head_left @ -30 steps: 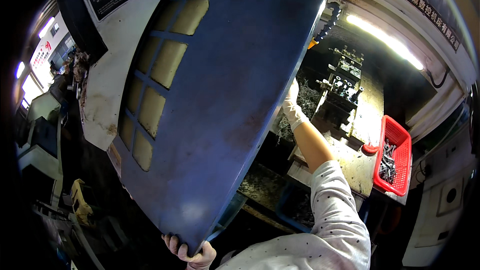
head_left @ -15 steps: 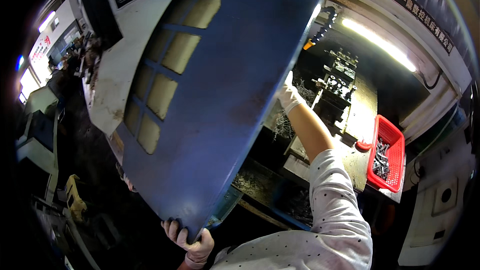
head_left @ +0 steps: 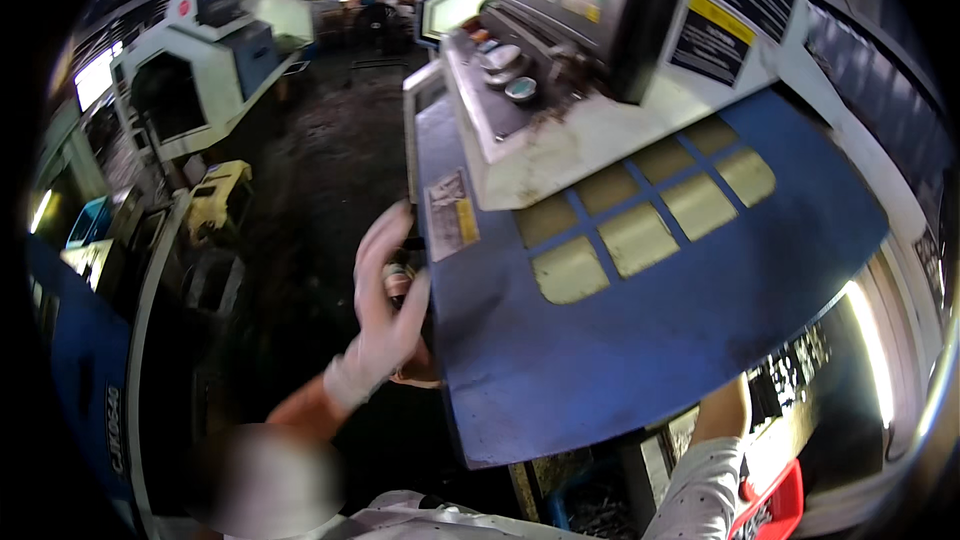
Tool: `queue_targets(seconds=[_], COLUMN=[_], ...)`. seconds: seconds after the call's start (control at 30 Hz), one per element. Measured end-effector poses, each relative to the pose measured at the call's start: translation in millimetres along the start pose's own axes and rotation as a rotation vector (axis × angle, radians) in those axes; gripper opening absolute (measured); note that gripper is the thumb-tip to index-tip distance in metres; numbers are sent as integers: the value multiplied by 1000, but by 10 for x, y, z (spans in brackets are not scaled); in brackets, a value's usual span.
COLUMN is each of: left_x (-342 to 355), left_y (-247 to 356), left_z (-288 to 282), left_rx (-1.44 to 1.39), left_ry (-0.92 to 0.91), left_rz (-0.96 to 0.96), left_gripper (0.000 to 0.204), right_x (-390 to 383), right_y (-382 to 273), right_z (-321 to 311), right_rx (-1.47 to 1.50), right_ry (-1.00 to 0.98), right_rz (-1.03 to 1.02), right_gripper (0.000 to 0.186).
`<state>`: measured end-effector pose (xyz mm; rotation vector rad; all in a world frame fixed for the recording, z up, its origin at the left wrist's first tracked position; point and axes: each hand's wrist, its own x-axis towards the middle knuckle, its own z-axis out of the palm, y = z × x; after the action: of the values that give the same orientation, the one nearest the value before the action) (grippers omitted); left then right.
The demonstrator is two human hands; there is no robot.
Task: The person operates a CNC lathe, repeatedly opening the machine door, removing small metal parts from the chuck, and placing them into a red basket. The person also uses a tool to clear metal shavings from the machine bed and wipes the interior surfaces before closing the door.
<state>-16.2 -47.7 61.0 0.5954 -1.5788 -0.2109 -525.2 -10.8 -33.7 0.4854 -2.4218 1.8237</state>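
Note:
My gloved left hand (head_left: 382, 302) is raised at the left edge of the blue machine door (head_left: 650, 340), fingers apart, beside a small object (head_left: 398, 278) that I cannot make out; motion blurs it. My right forearm (head_left: 722, 408) reaches behind the door's lower right part, which hides that hand. The door has pale window panes (head_left: 645, 240) and a label (head_left: 452, 208). Above it juts a white control box (head_left: 560, 170) with round tins (head_left: 510, 70) on its ledge.
A red basket of metal parts (head_left: 785, 500) is at the lower right, by the lit machine interior. Across a dark aisle (head_left: 320, 140) on the left stand a white machine (head_left: 205, 110), a yellow plastic object (head_left: 215, 190) and a blue machine (head_left: 85, 370). More machines line the back.
The view has swung left toward the aisle. My left hand has let go of the door's lower corner and moved up along its edge; my right hand has gone out of sight behind the door.

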Motion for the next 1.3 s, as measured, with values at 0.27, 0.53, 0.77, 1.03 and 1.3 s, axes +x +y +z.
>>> queue_targets(seconds=[0.27,0.53,0.77,1.03,1.3], left_x=[1648,2184,1947,1115,1173], left_y=[-1024,-1208,-1125,-66,-414], left_z=[579,729,527,681,409], left_rx=[189,86,178,373,165], left_ry=[-81,-197,-173,-170,-211], left_rz=[18,-98,146,164,295], left_gripper=[35,42,41,57,64], right_x=[-59,-207,-280,-228,-1460], right_y=[-20,-32,-118,-229,-647], right_z=[-4,-6,106,185,294], right_rx=[-36,-62,-118,-190,74], right_ry=[-12,-21,-40,-55,-426], right_rz=[-5,-37,-63,-134,-337], right_gripper=[47,47,48,48,49])
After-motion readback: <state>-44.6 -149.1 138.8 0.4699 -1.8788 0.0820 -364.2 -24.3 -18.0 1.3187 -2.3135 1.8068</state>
